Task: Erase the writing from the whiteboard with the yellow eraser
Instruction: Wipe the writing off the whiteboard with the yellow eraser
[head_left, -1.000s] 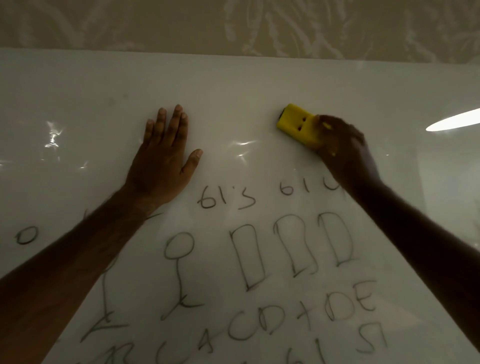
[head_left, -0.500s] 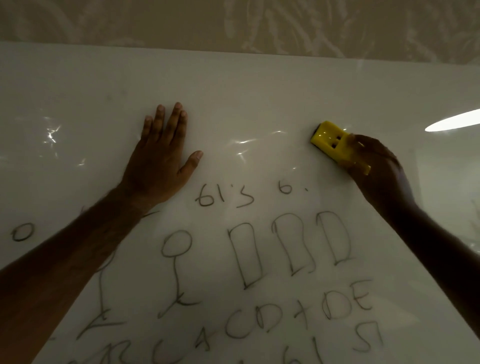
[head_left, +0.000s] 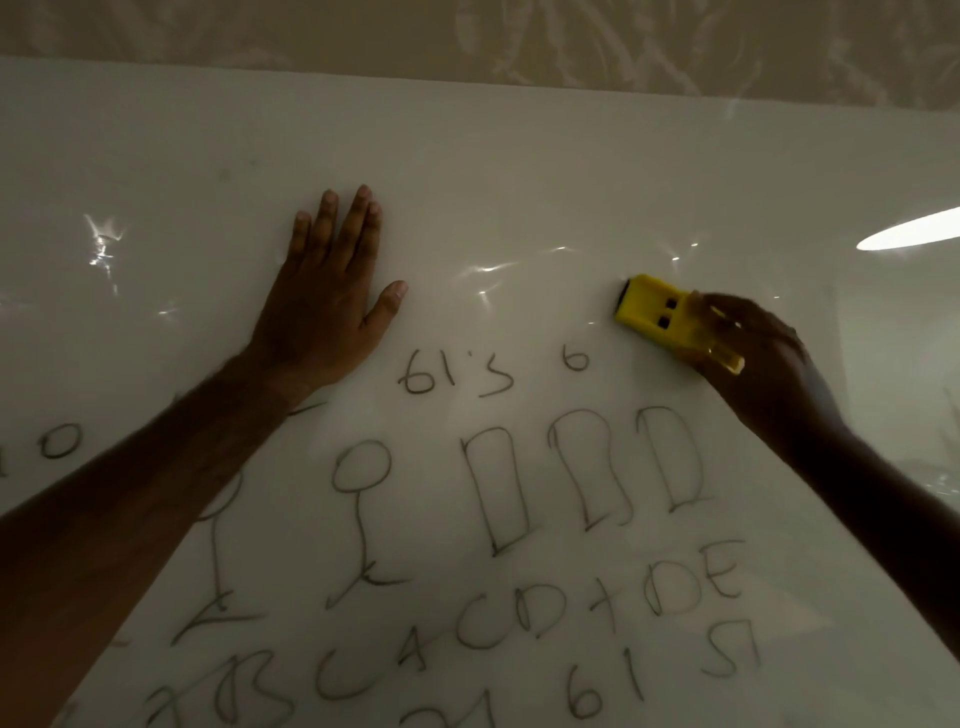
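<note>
Most writing (head_left: 519, 618) sits nearest, unerased on the whiteboard (head_left: 519, 171). Farther up, the left hand (head_left: 327, 301) presses flat, fingers straight; the right hand (head_left: 763, 358) grips the yellow eraser (head_left: 657, 314), which should sweep flat and firm leftward over "6".

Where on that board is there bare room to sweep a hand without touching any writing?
The whiteboard is bare along its top, above the left hand and yellow eraser, and between them. Below both hands, writing and drawings crowd it.
</note>
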